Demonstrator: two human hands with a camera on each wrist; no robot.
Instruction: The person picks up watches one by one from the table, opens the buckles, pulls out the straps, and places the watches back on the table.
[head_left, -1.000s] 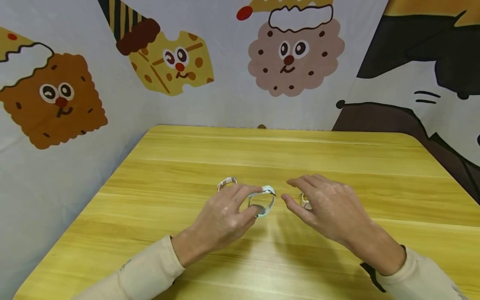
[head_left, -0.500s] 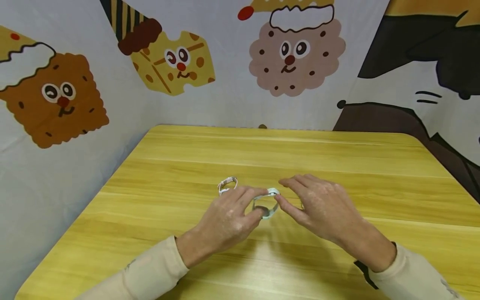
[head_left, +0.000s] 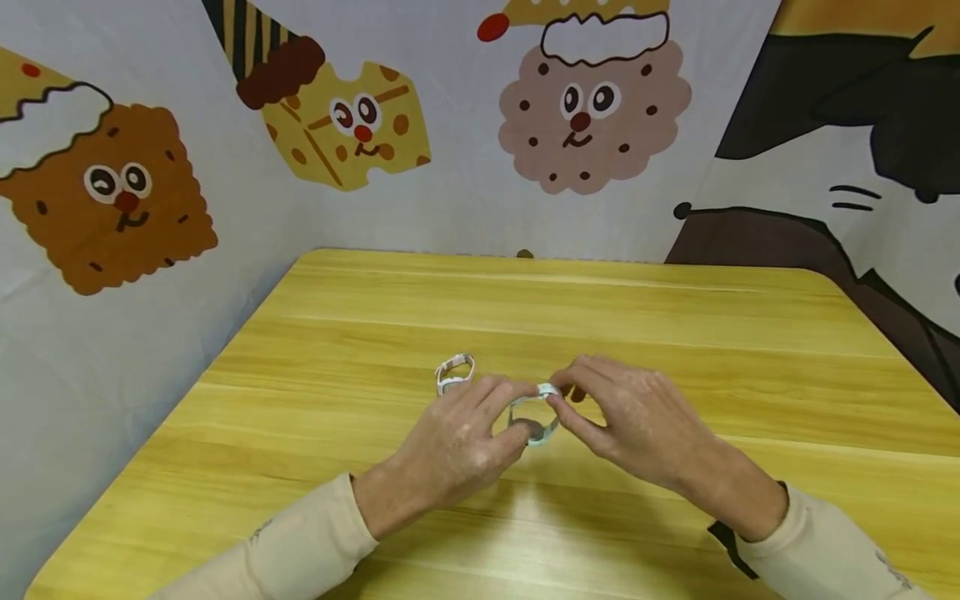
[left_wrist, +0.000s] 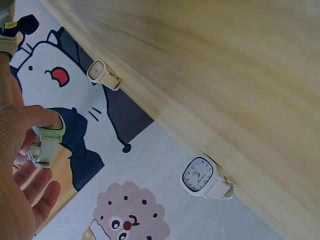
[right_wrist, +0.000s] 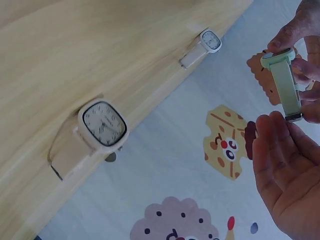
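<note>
A mint green wristwatch (head_left: 547, 390) is held up above the table between both hands, its strap forming a loop. My left hand (head_left: 457, 433) grips it, the thumb on the dial side, as the left wrist view shows. My right hand (head_left: 645, 417) has its thumb and a fingertip at the strap near the buckle end (right_wrist: 294, 117). Left of the hands, a white wristwatch with a pinkish strap (head_left: 455, 375) stands on the table. Another pale wristwatch (right_wrist: 105, 124), with a square numbered dial, is on the right; the right hand hides it in the head view.
The wood-grain table (head_left: 420, 308) reaches back to a white cloth wall (head_left: 457, 208) printed with cartoon biscuits and cheese. More of that cloth borders the table's left side. Pale sleeves (head_left: 285, 542) cover both forearms.
The right hand has come left to the green wristwatch, its thumb and fingers drawing together at the strap. The left hand has shifted slightly right and down with the wristwatch.
</note>
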